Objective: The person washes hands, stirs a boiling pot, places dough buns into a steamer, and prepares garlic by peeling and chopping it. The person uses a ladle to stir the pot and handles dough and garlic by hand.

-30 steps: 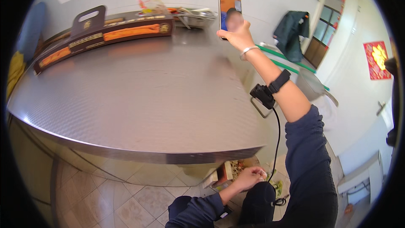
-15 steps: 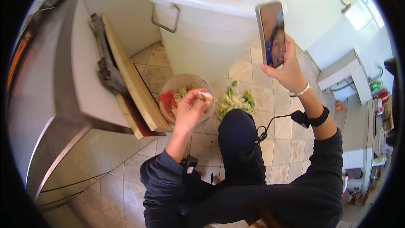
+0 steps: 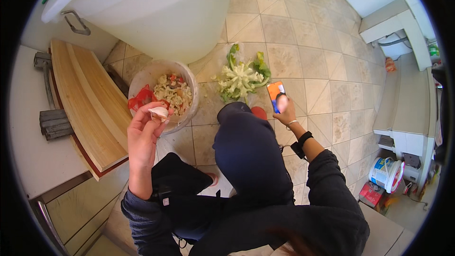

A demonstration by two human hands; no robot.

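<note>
Between the thumb and fingers of my left hand point(image 3: 141, 137) is a garlic clove point(image 3: 159, 112) with pale, purplish papery skin. It is raised at the near side of a round plastic tub point(image 3: 194, 87). Inside the tub lie small cauliflower pieces point(image 3: 176, 94) and a red plastic bag point(image 3: 140, 97). My right hand point(image 3: 287, 114) is closed round a phone point(image 3: 273, 91), whose lit screen shows an orange and blue picture. On the floor between tub and phone rests a trimmed cauliflower stalk point(image 3: 241, 79) with green leaves, apparently on clear plastic.
A large white barrel point(image 3: 166, 14) with a metal handle stands beyond the tub. Wooden boards point(image 3: 92, 106) lean at the left against a cabinet. My bent knee point(image 3: 241, 132) is close to the stalk. A white bucket point(image 3: 385, 174) sits at the far right.
The phone has come down from its raised position to low near the floor. My left hand has moved left with the garlic. The view has tilted downward.
</note>
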